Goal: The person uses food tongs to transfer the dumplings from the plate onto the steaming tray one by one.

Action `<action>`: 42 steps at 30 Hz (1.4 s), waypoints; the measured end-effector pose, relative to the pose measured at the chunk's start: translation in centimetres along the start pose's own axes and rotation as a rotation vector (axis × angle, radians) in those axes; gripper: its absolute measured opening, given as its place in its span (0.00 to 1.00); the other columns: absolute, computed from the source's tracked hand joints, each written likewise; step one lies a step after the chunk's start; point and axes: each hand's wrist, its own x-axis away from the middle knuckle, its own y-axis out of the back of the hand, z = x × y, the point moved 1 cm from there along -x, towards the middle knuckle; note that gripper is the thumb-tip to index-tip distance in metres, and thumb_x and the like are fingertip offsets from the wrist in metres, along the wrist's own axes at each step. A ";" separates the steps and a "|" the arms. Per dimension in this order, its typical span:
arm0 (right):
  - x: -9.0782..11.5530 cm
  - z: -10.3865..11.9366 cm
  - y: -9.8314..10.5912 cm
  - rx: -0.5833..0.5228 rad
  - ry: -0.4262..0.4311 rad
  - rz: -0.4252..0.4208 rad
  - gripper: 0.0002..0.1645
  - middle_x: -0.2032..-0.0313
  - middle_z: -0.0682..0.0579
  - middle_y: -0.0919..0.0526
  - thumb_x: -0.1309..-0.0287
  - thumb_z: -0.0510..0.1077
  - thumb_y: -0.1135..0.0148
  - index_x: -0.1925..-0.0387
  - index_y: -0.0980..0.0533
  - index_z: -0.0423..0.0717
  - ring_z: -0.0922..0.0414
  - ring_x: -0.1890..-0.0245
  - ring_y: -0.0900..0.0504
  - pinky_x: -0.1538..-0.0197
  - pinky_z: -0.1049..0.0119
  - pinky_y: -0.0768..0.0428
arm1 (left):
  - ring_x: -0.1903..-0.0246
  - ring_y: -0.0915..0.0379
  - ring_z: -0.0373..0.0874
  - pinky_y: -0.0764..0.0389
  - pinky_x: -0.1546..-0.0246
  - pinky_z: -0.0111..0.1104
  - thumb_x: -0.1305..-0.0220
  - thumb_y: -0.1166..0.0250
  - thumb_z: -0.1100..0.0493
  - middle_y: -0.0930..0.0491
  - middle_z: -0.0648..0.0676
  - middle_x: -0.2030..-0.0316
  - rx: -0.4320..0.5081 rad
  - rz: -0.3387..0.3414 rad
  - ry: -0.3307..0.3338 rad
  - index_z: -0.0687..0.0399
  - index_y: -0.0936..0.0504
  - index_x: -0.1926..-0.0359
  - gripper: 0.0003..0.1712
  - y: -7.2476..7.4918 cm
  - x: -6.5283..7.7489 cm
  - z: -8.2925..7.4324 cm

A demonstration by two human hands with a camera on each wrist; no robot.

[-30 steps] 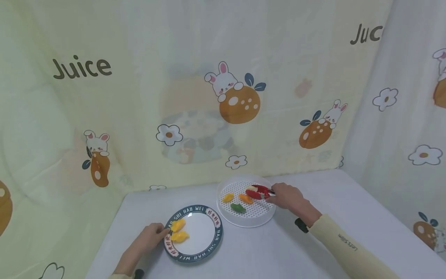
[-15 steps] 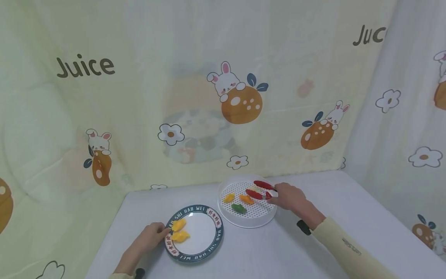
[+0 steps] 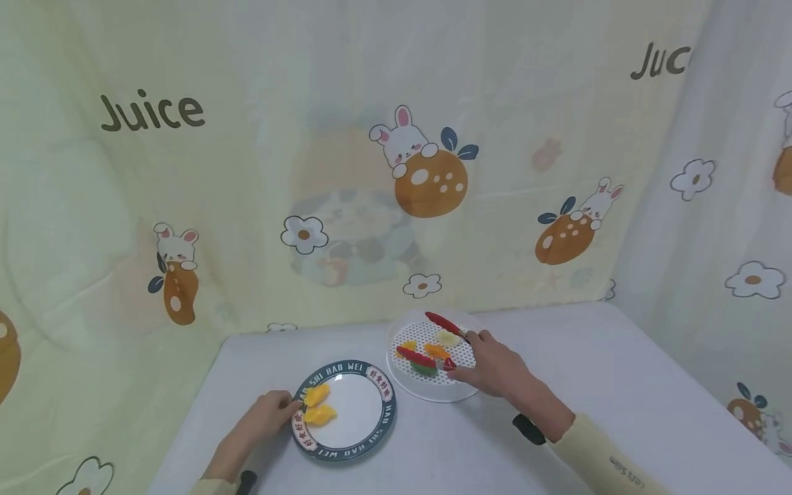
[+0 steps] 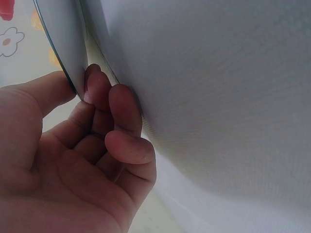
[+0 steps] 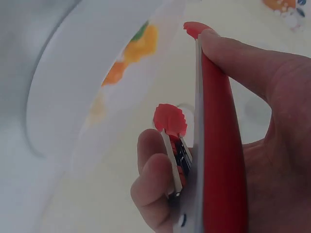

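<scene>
My left hand (image 3: 270, 414) pinches the left rim of a blue-and-white plate (image 3: 359, 416), thumb above and fingers beneath in the left wrist view. Two yellow dumpling-shaped pieces (image 3: 318, 415) lie at the plate's left side. My right hand (image 3: 498, 368) grips a pair of red-tipped tongs (image 3: 417, 356), their arms spread apart over a white perforated steamer tray (image 3: 433, 394). In the tray are a cream piece (image 3: 447, 337), an orange piece (image 3: 436, 350), a yellow piece (image 3: 410, 345) and a green piece (image 3: 423, 371). One tong tip partly covers the green and yellow pieces.
The white-covered table (image 3: 544, 412) carries the plate front left of the tray. A patterned curtain (image 3: 260, 275) hangs right behind the tray, and another curtain (image 3: 699, 227) stands along the right side.
The tongs first opened around the cream piece, leaving it in the tray. They have since moved left and nearer, spread wider, toward the green piece. My left hand stays at the plate.
</scene>
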 end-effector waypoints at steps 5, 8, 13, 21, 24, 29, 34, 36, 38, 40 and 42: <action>1.1 1.6 -0.6 -0.004 -0.005 0.023 0.59 0.35 0.38 0.29 0.56 0.67 0.24 0.29 0.37 0.44 0.44 0.47 0.22 0.49 0.49 0.16 | 0.74 0.31 0.42 0.29 0.72 0.31 0.29 0.39 0.51 0.25 0.51 0.76 0.006 0.000 0.000 0.54 0.22 0.72 0.15 0.0 0.0 -0.1; 1.7 2.4 -1.0 -0.002 0.009 0.021 0.59 0.33 0.38 0.30 0.57 0.68 0.24 0.29 0.36 0.46 0.45 0.47 0.22 0.49 0.49 0.16 | 0.73 0.31 0.42 0.29 0.72 0.31 0.29 0.39 0.52 0.25 0.51 0.76 0.006 0.003 0.007 0.54 0.22 0.72 0.15 0.0 0.0 -0.1; 2.4 3.7 -2.1 -0.020 0.034 0.025 0.57 0.32 0.40 0.30 0.56 0.67 0.23 0.29 0.35 0.48 0.47 0.47 0.22 0.49 0.51 0.16 | 0.73 0.30 0.43 0.28 0.71 0.31 0.29 0.39 0.52 0.24 0.52 0.75 0.004 0.012 0.033 0.54 0.21 0.71 0.14 0.0 -0.1 -0.1; 3.2 5.5 -4.2 -0.037 0.094 0.075 0.57 0.32 0.42 0.29 0.57 0.67 0.23 0.29 0.34 0.48 0.46 0.45 0.22 0.48 0.51 0.16 | 0.72 0.30 0.43 0.27 0.70 0.32 0.28 0.40 0.51 0.24 0.52 0.75 0.001 0.020 0.041 0.54 0.21 0.69 0.15 0.0 0.0 0.2; 3.4 6.0 -4.6 -0.054 0.123 0.083 0.56 0.36 0.42 0.26 0.58 0.68 0.22 0.31 0.33 0.48 0.48 0.47 0.22 0.48 0.50 0.16 | 0.72 0.29 0.43 0.26 0.70 0.32 0.28 0.40 0.50 0.24 0.52 0.75 0.007 0.019 0.030 0.55 0.20 0.69 0.15 -0.1 0.0 0.2; 3.5 6.8 -5.5 -0.058 0.186 0.100 0.56 0.36 0.44 0.25 0.58 0.69 0.23 0.32 0.32 0.48 0.50 0.49 0.22 0.48 0.51 0.16 | 0.72 0.30 0.43 0.26 0.70 0.32 0.28 0.40 0.50 0.24 0.52 0.75 0.015 0.013 0.018 0.55 0.20 0.69 0.15 0.0 0.1 0.1; 3.4 7.6 -7.0 -0.054 0.217 0.144 0.57 0.38 0.45 0.25 0.58 0.70 0.24 0.31 0.33 0.49 0.52 0.50 0.23 0.49 0.54 0.16 | 0.72 0.30 0.43 0.27 0.71 0.32 0.28 0.40 0.51 0.24 0.52 0.75 0.023 0.014 0.015 0.55 0.20 0.69 0.15 0.0 0.0 0.2; 3.3 8.0 -7.5 -0.047 0.233 0.157 0.56 0.40 0.47 0.24 0.58 0.70 0.24 0.31 0.32 0.49 0.54 0.51 0.24 0.49 0.57 0.16 | 0.72 0.30 0.43 0.28 0.70 0.32 0.28 0.40 0.51 0.24 0.52 0.75 0.023 0.010 0.017 0.55 0.21 0.69 0.15 0.0 0.0 0.2; 3.3 8.3 -8.0 -0.027 0.249 0.167 0.55 0.43 0.48 0.23 0.57 0.70 0.24 0.32 0.31 0.49 0.55 0.54 0.24 0.53 0.61 0.17 | 0.72 0.30 0.43 0.28 0.70 0.32 0.28 0.40 0.51 0.24 0.52 0.75 0.019 0.008 0.015 0.54 0.21 0.69 0.15 0.0 0.0 0.2; 3.2 8.7 -8.4 -0.012 0.257 0.179 0.54 0.48 0.50 0.23 0.57 0.71 0.25 0.32 0.30 0.50 0.57 0.59 0.25 0.59 0.66 0.20 | 0.72 0.31 0.43 0.28 0.70 0.32 0.28 0.40 0.51 0.24 0.52 0.75 0.018 0.009 0.014 0.54 0.21 0.70 0.15 0.0 0.0 0.2; 3.2 9.0 -8.7 -0.007 0.253 0.188 0.54 0.53 0.52 0.24 0.57 0.71 0.25 0.32 0.30 0.51 0.59 0.62 0.28 0.65 0.69 0.25 | 0.72 0.31 0.43 0.28 0.70 0.32 0.28 0.40 0.51 0.24 0.52 0.75 0.018 0.012 0.012 0.55 0.21 0.70 0.15 0.0 -0.1 0.2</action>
